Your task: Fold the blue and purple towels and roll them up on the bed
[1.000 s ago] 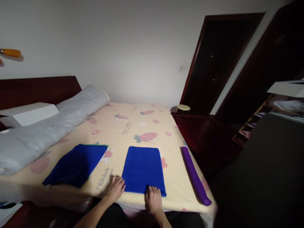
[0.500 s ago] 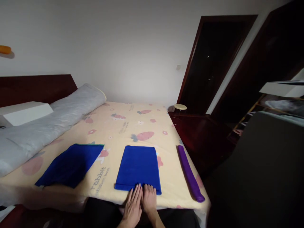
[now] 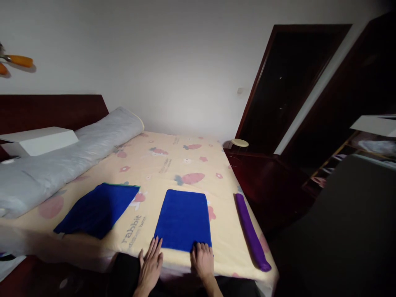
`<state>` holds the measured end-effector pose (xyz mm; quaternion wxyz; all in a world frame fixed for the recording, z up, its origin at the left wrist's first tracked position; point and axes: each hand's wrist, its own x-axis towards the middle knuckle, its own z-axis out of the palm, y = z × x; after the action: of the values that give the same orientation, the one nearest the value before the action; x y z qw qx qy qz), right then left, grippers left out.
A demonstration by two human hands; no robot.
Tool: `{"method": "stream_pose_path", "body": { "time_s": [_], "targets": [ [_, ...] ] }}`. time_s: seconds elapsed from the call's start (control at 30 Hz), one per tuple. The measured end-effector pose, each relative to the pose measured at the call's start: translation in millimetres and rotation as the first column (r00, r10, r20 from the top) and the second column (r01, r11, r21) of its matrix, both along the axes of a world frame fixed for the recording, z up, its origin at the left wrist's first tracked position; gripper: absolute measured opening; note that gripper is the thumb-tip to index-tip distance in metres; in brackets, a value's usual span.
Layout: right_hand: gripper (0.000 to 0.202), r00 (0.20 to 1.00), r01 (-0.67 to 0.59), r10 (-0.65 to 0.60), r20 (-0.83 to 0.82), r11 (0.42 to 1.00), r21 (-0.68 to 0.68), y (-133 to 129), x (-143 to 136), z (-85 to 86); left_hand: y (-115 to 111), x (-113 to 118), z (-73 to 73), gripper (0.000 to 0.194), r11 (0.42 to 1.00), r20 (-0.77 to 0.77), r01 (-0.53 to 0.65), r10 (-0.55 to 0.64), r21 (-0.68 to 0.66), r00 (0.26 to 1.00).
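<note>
A blue towel [image 3: 185,218], folded into a flat rectangle, lies on the bed near its front edge. My left hand [image 3: 151,264] is open at the towel's near left corner, fingers spread and fingertips touching it. At the near right corner, my right hand [image 3: 203,260] has its fingers curled over the towel's edge. Another blue towel [image 3: 97,210], with a green edge, lies askew to the left. On the right side of the bed is a rolled purple towel [image 3: 252,235].
A patterned yellow sheet [image 3: 167,169] covers the bed. Along the headboard [image 3: 55,109] lies a long grey roll [image 3: 108,126] with a white box [image 3: 46,140] on it. A round stool [image 3: 239,143] stands beyond the bed, and a dark grey panel [image 3: 349,222] at the right.
My left hand has moved left, away from my right hand, to the towel's left corner. My right hand has shifted towards the right corner. The narrow strip along the near edge no longer shows.
</note>
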<state>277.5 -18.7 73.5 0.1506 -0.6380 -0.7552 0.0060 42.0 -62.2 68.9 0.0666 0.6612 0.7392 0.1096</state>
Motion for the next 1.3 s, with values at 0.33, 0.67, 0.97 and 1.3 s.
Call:
{"method": "stream_pose_path", "body": {
  "time_s": [0.33,0.67,0.97,1.3],
  "targets": [
    [0.021,0.975,-0.058,0.056,-0.216,0.998,-0.004,-6.0,54.6,-11.2,3.4,-7.2,7.7,0.054,0.999,0.019,0.001,-0.002,0.034,1.000],
    [0.025,0.936,-0.115,0.164,-0.311,0.979,0.171,-12.5,81.0,-41.3,21.5,-16.2,12.8,0.051,0.991,-0.054,0.000,0.007,0.132,0.999],
    [0.035,0.953,-0.095,0.127,-0.275,0.987,0.128,-6.3,79.6,-33.3,31.7,-18.6,9.7,0.050,0.991,-0.038,0.061,-0.057,0.123,0.998],
    [0.017,0.926,0.018,-0.034,-0.376,0.999,-0.045,8.7,73.3,-19.0,48.0,-11.9,45.7,0.032,1.000,0.008,-0.004,0.004,-0.012,1.000]
  ]
}}
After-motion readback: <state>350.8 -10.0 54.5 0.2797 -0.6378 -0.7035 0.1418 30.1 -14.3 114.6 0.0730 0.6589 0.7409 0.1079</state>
